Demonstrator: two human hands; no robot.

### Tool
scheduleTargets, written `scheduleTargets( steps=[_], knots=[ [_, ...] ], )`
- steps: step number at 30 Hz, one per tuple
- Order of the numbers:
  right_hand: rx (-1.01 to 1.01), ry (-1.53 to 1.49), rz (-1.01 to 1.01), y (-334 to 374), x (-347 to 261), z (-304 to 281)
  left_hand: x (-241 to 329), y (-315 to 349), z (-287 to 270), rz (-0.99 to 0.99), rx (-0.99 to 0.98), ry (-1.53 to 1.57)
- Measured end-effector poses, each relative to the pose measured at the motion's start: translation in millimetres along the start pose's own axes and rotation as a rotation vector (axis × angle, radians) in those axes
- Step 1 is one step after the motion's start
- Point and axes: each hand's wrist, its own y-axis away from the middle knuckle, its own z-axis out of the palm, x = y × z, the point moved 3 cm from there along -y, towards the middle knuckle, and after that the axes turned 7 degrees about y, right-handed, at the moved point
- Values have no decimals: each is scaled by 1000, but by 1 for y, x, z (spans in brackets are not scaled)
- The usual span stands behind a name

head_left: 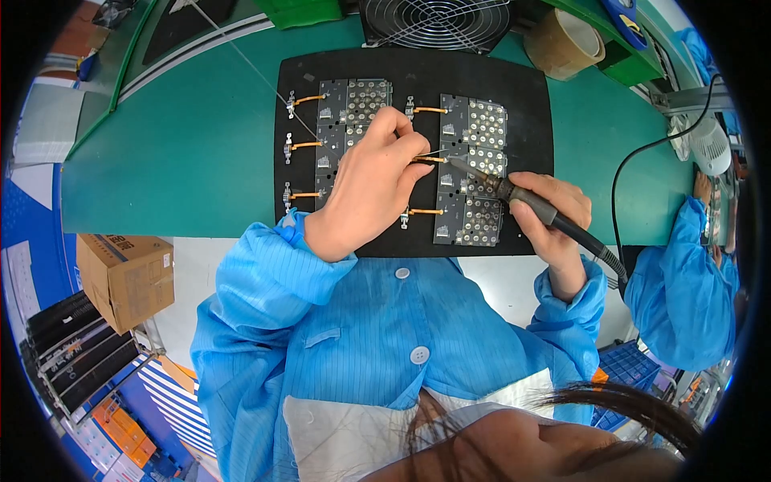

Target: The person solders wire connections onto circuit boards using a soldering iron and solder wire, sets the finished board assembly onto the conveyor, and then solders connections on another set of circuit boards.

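Observation:
My right hand is closed round the handle of a soldering iron. Its tip points left, at the middle of the right-hand column of dark circuit boards, where an orange lead meets the board. Above that lead my left hand pinches a thin solder wire, whose end shows between the fingertips and the iron tip. Whether those fingers also touch the lead cannot be made out. Under the left hand lies another column of boards, partly covered. Orange leads with small metal connectors stick out to the left of both columns.
A black mat lies on the green table. At the back stand a fan with a wire guard and a tape roll. The iron's black cord runs along the right. Another person's blue sleeve is at far right.

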Motion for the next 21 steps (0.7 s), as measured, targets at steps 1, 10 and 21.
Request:
scheduleTargets(
  steps=[1,10,21],
  knots=[
    [-5,-1,10,0,0,0,0,-1,1,-1,1,0],
    [-10,-22,-9,-3,-1,-2,-5,-8,6,-33,5,-17],
    [6,-23,-12,-2,0,0,-6,-6,7,-13,32,47]
  ],
)
